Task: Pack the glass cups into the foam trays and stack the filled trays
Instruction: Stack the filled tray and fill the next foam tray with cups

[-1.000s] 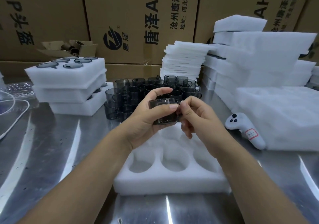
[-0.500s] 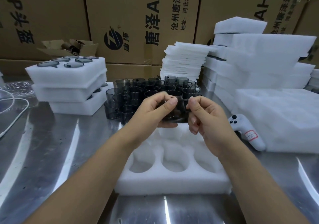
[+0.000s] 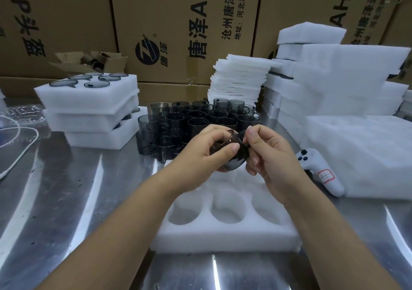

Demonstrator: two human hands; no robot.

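Observation:
Both hands hold one smoky grey glass cup above a white foam tray whose round pockets in view are empty. My left hand wraps the cup's body, thumb on top. My right hand pinches the cup's right side, where its handle seems to be. The cup is tilted, its base toward me. Behind the hands stands a cluster of several more grey cups on the steel table. At the left, a stack of three filled foam trays shows cup rims in its top layer.
Stacks of foam sheets and foam blocks fill the back right. A white handheld controller lies right of the tray. A white cable curls at the left edge. Cardboard boxes wall the back.
The cup has been turned in my hands from upright to tilted, base toward me. My hands shifted slightly, staying over the tray's far side.

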